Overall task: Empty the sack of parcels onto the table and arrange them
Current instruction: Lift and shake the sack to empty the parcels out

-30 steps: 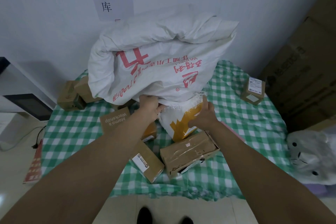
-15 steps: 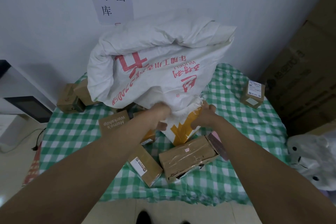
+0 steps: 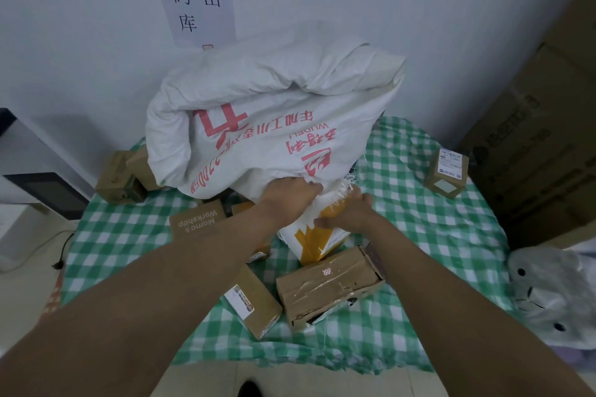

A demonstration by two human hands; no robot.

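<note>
Gripping the sack's mouth with both hands over the bench.

The left hand bunches the frayed hem of the white sack, fingers curled into the cloth; the right hand clutches the hem beside it, above a yellow-and-white parcel poking out. The sack stands upended on the checked bench. Boxes crowd its base: a taped carton, a labelled box, a printed box. Another box sits well apart, right. A plush toy lies beside the bench.
</note>
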